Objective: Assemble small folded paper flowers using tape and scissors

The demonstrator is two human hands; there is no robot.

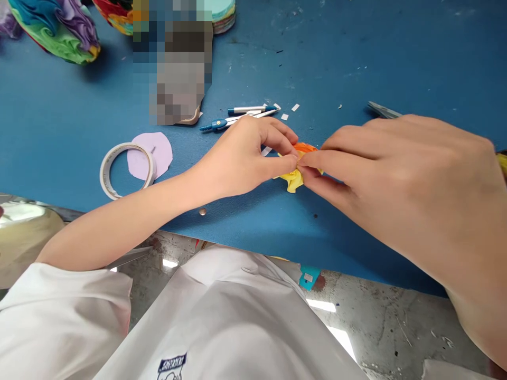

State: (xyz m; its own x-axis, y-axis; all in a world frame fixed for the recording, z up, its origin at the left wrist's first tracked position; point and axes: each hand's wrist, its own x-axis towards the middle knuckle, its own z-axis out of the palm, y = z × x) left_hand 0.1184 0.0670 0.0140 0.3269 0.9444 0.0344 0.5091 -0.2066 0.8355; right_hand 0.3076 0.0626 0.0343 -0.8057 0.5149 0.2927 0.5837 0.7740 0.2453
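Note:
Between my two hands is a small ruffled yellow and orange piece [293,180], its material hard to make out. My left hand [253,153] pinches its left side with thumb and fingers, and the tips partly cover it. From the other side, the thumb and forefinger of my right hand [388,163] close on the same piece, close to the left fingertips. Past the right knuckles, the pointed metal blades of a tool [382,110] stick out; the rest is hidden behind the hand.
Drawing compasses [216,125] and a blue-and-silver pen-like tool [249,110] lie beyond my left hand, near small white scraps [295,107]. A tape roll [104,171] overlaps a lilac disc [163,153]. Swirled colourful pieces [75,39] occupy the far left of the blue table [415,58].

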